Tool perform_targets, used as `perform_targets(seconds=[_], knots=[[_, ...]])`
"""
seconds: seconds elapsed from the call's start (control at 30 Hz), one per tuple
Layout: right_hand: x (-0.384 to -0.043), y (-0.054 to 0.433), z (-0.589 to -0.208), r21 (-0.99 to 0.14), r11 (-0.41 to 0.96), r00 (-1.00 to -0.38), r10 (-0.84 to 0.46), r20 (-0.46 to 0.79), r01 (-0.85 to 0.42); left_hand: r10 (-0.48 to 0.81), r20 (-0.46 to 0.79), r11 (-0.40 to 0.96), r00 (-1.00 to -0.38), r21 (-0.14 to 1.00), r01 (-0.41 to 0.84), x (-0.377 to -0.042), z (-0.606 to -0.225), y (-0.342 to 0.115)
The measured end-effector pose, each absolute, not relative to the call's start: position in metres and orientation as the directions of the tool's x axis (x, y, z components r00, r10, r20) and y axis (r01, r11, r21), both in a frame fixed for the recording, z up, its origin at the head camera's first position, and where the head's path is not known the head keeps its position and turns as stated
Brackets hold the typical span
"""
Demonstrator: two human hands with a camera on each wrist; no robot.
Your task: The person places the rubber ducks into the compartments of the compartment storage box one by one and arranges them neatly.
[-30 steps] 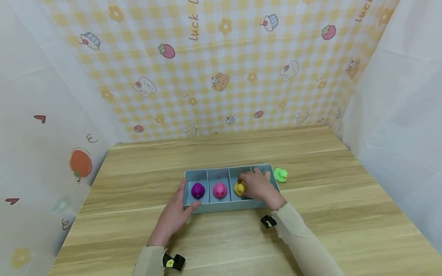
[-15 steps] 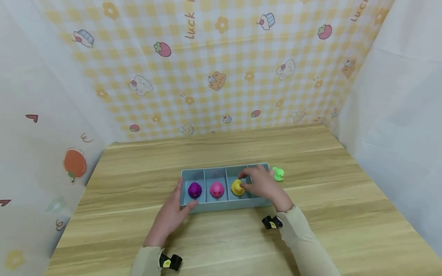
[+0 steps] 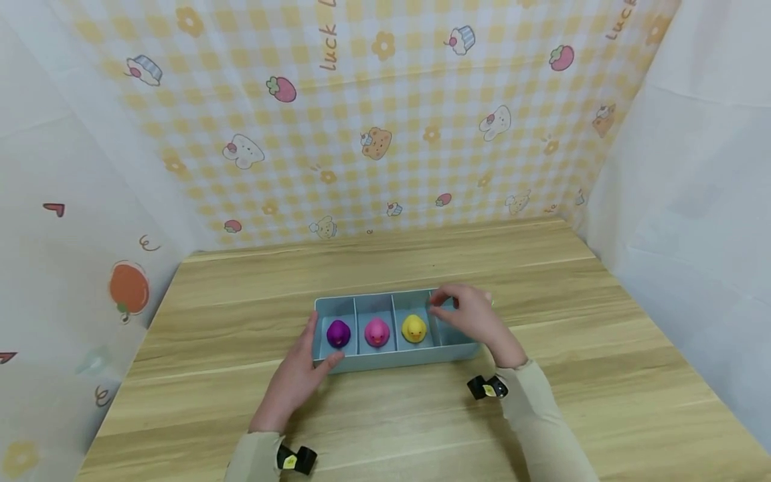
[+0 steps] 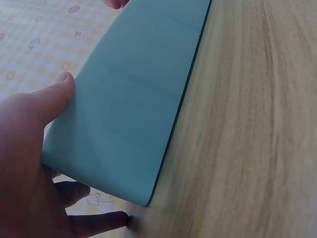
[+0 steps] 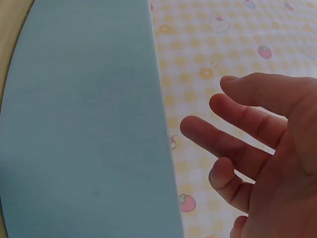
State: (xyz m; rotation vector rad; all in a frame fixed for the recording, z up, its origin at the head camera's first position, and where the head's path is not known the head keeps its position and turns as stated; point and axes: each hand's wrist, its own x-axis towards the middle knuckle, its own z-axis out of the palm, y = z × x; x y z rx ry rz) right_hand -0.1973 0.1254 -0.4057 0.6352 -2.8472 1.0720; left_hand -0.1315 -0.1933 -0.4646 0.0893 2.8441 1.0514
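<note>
In the head view, my left hand [image 3: 295, 381] rests against the left end of a blue-grey divided box [image 3: 373, 362], its thumb at the front rim. The left wrist view shows the thumb on the box's edge and straight fingers past its end. A purple duck [image 3: 338, 334], a pink duck [image 3: 377, 333] and a yellow duck [image 3: 414, 329] sit in separate compartments, left to right. My right hand [image 3: 476, 318] hovers over the rightmost compartment, fingers loosely bent with nothing between them. It hides almost all of a green duck beyond the box's right end.
The box stands on a wood-grain table [image 3: 385, 428]. A yellow checked cloth [image 3: 337, 134] hangs behind, with white cloth [image 3: 693, 167] along both sides. Black straps with small devices are on both wrists.
My right hand has let go of the yellow duck, which stays in the third compartment. The hand has lifted and moved right, now covering the green duck. My left hand stays at the box.
</note>
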Motion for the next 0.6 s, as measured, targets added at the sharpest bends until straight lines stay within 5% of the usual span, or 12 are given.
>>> perform_targets(seconds=[0.6], knots=[[-0.200,0.166,-0.411,-0.727,0.610,-0.943,-0.286,0.168,-0.314,0.101,-0.083,0.756,-0.991,0.654,0.022,-0.133,-0.468,-0.193]])
